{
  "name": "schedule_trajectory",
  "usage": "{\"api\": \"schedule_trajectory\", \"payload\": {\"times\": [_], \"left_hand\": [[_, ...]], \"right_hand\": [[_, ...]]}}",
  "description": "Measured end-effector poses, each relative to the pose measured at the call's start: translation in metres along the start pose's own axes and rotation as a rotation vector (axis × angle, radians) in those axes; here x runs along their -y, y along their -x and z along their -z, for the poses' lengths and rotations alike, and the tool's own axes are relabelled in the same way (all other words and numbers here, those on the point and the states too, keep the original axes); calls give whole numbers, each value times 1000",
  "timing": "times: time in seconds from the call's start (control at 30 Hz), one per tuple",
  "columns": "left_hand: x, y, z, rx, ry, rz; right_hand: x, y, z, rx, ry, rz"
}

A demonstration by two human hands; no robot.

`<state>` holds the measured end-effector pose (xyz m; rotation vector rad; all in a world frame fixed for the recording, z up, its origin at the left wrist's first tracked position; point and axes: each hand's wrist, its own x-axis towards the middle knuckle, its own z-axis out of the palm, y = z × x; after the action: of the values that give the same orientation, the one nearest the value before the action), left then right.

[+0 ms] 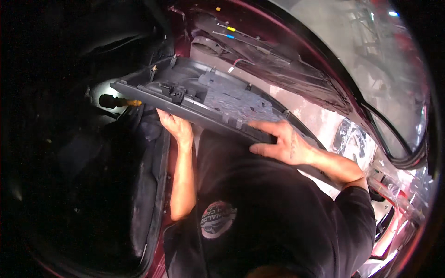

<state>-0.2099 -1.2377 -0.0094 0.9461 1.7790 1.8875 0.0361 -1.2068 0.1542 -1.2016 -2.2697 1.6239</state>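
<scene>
A long dark plastic trim panel (194,106) stretches diagonally across the view, showing clips, fittings and a grey sheet. My left hand (177,125) holds it from below near the left end, fingertips partly hidden under its edge. My right hand (287,146) grips the edge farther right, fingers on top and thumb below, spread around it. A black-and-yellow object (111,100) in a bright patch of light sits just beyond the panel's left end.
A maroon car door (324,60) with exposed rods, a loose wire and window glass (380,69) arches above. The dark car interior (69,157) fills the left, edged by a sill and seal (155,185). A plastic-wrapped item (350,136) lies beyond my right arm.
</scene>
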Motion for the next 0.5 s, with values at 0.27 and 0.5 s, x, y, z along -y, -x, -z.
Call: {"api": "schedule_trajectory", "payload": {"times": [0.27,0.5], "left_hand": [[-1,10,43,149,-166,259],[7,55,41,-235,284,761]], "right_hand": [[-15,0,-23,-36,79,84],[-47,-16,-35,4,130,180]]}}
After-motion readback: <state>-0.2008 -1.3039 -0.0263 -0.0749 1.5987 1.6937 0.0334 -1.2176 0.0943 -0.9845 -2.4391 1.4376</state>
